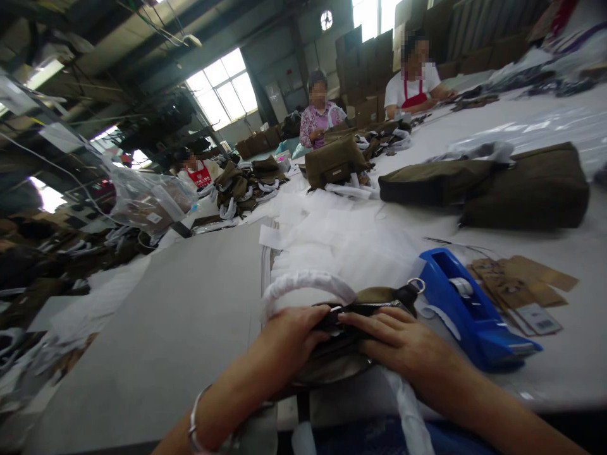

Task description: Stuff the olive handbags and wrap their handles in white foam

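Now holds the bag (pixel 327 374) at lower centre of the frame, beside the blue tape dispenser (pixel 474 319); pinches its dark edge with left hand (pixel 289 335), lays right hand (pixel 401 338) by the zip (pixel 385 304), fingers slightly spread.

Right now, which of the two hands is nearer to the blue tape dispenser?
Right. The right hand is just left of the tape dispenser; the left hand is farther left.

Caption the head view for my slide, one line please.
Left hand and right hand on a zippered bag, blue tape dispenser to the right.
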Available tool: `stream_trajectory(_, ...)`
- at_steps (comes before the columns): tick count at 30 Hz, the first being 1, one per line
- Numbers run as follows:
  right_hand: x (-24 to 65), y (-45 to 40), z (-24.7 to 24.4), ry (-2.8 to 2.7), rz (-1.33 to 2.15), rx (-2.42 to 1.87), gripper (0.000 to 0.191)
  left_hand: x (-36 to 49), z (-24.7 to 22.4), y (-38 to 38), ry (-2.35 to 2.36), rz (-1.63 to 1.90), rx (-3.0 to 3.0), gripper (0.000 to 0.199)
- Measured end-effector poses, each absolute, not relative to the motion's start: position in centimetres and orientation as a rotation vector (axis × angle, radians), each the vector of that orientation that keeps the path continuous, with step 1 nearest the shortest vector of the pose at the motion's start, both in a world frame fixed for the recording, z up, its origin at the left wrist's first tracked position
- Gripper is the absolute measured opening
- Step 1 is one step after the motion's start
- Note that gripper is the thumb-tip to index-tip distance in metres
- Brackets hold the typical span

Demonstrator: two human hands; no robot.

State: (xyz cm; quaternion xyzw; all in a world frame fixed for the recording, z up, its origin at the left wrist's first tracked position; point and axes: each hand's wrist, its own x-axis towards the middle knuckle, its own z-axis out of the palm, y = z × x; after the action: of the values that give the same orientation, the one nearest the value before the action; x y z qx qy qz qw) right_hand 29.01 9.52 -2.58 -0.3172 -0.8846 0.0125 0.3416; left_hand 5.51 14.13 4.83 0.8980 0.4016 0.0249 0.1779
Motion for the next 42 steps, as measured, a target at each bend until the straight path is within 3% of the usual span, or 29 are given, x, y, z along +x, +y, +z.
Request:
stream_trajectory(7,29.5,9.6,-3.6,-2.326,0.018,-0.892,0.032,-3.3,9.7,11.1,1.323,0.532,1.562,0.026)
stream_trajectory(12,29.8,9.5,-4.3,-2.348,0.009,-0.89,0.035,-9.2,7.1,11.4,1.349,1.2,1.071,0.033)
stream_trajectory(16,29.5,9.0,-4.2,-2.356,0.036,-0.914,0.037,-10.3,3.3,14.2,1.388,1.325,0.883,0.022)
stream_trajectory(19,29.4,8.8,-4.3,-2.366,0.071,-0.907,0.037,-9.3,0.3,16.3,1.45,1.253,0.903,0.016)
stream_trajectory(23,29.3,8.7,-4.3,-2.388,0.138,-0.902,0.039,-7.5,-2.1,17.4,1.548,1.045,1.016,0.023)
stream_trajectory(29,29.1,8.8,-3.8,-2.411,0.283,-0.968,0.047,-5.2,2.7,12.2,1.805,1.126,1.354,0.025)
stream_trajectory(33,28.8,9.3,-2.5,-2.469,0.32,-1.009,0.045,-0.8,5.6,5.9,1.399,0.591,2.015,0.026)
stream_trajectory(36,28.4,9.7,-1.8,-2.519,0.372,-1.023,0.035,3.2,3.7,4.3,1.269,0.278,2.272,0.056)
stream_trajectory(39,28.6,10.2,-1.8,-2.616,0.398,-0.97,0.048,5.8,0.6,5.6,1.374,0.059,2.372,0.063)
stream_trajectory(42,30.1,11.2,-0.9,-2.725,0.479,-0.83,0.078,6.8,-1.0,7.6,1.448,-0.131,2.408,0.064)
